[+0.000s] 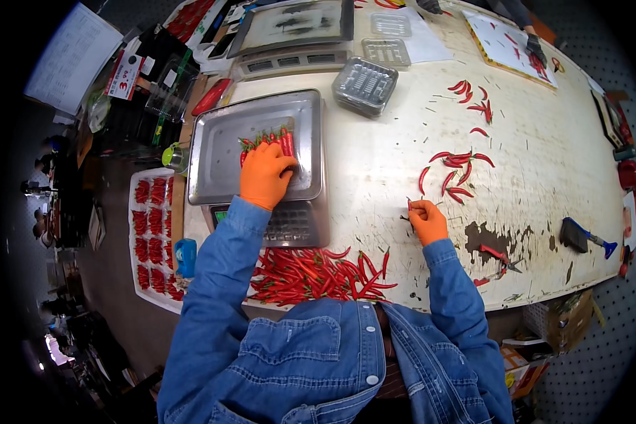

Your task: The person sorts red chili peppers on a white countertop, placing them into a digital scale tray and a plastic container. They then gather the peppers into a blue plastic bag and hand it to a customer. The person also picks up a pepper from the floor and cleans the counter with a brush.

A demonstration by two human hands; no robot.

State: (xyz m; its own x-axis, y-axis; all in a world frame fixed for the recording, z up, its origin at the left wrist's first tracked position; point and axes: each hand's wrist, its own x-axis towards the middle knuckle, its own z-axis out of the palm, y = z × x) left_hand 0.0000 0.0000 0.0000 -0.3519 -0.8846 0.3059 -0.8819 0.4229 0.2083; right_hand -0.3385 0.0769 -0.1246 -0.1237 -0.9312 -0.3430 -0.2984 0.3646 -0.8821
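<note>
- Blue denim jacket (pixel 297 346) fills the bottom, its sleeves reaching up and apart over the near edge of the worn white table (pixel 374 162).
- Left hand (pixel 265 177), in an orange glove, lies palm down on the metal scale pan (pixel 212 169), fingers pointing away and curled; whether they grip, I cannot tell.
- Right hand (pixel 428 220), gloved alike, hangs low over the table, forearm angled up and leftward; thumb and fingers are pinched narrow on a single chilli (pixel 410 205), mostly hidden.
- Row of red chillies (pixel 287 141) sits in the pan, stems facing away, lower ends under the left fingers.
- Chilli pile (pixel 304 275) lies between the scale front and the jacket, left of the right hand; a loose cluster (pixel 457 160) lies beyond that hand, rightward.
- Raised pan rims surround the left hand.
- Tabletop stretches between the scale's right side and the loose chillies, up to the stacked clear trays (pixel 365 85).
- Rightward, red-handled shears (pixel 502 265) and a blue-handled brush (pixel 576 237) border the right hand's room.
</note>
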